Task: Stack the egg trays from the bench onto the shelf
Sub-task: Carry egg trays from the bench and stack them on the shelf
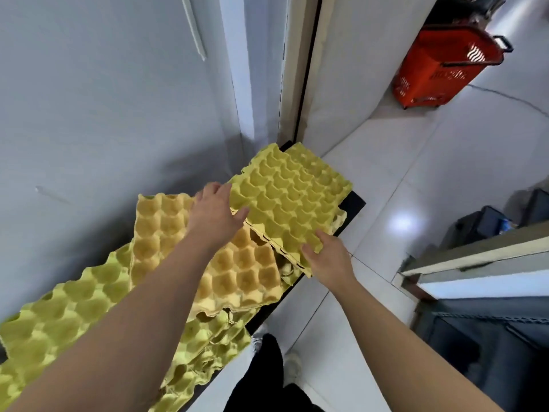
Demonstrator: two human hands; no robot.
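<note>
Worktop (353, 205): I'm seeing trays covering nearly all of it.
Green trays (59, 316): the left edge is cutting them off.
Orange tray (237, 272): my left forearm is hiding part of it.

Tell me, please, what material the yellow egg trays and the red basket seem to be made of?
Yellow egg trays: probably moulded paper pulp, matte; the cups look soft-edged and the rims ragged. Red basket: likely hard plastic, slightly glossy, with perforated walls.
</note>
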